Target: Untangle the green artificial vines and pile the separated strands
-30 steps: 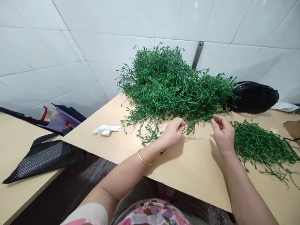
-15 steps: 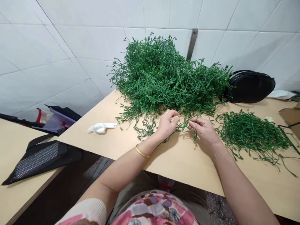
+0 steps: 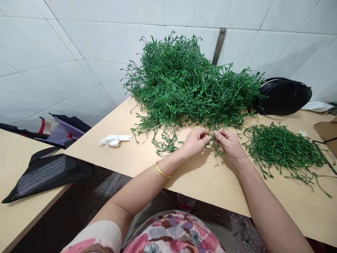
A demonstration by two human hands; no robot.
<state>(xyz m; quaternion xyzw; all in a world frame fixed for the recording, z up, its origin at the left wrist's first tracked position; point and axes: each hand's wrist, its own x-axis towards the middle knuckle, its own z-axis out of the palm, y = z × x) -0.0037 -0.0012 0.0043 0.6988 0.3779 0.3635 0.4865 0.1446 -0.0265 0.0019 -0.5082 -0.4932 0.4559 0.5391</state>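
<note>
Thin green artificial plant stems (image 3: 217,148) hang between my two hands, just in front of a big green heap. My right hand (image 3: 228,143) is closed in a pinch on them. My left hand (image 3: 196,141), with its thumb and forefinger pinched together, meets the same stems from the left; the tips touch or nearly touch the right fingers. The big heap of green stems (image 3: 184,84) rises against the wall. A lower pile of stems (image 3: 284,147) lies to the right of my right hand. A few loose stems (image 3: 166,142) lie left of my left hand.
A black bag (image 3: 286,96) stands behind the right pile. A crumpled white tissue (image 3: 114,140) lies at the table's left. A metal bracket (image 3: 219,46) is fixed to the tiled wall. A black mesh pouch (image 3: 44,174) lies on another table at left, across a gap.
My left hand has moved right, closing the gap to my right hand. The stems that stretched between the hands are now bunched at the fingertips. The view has shifted slightly.
</note>
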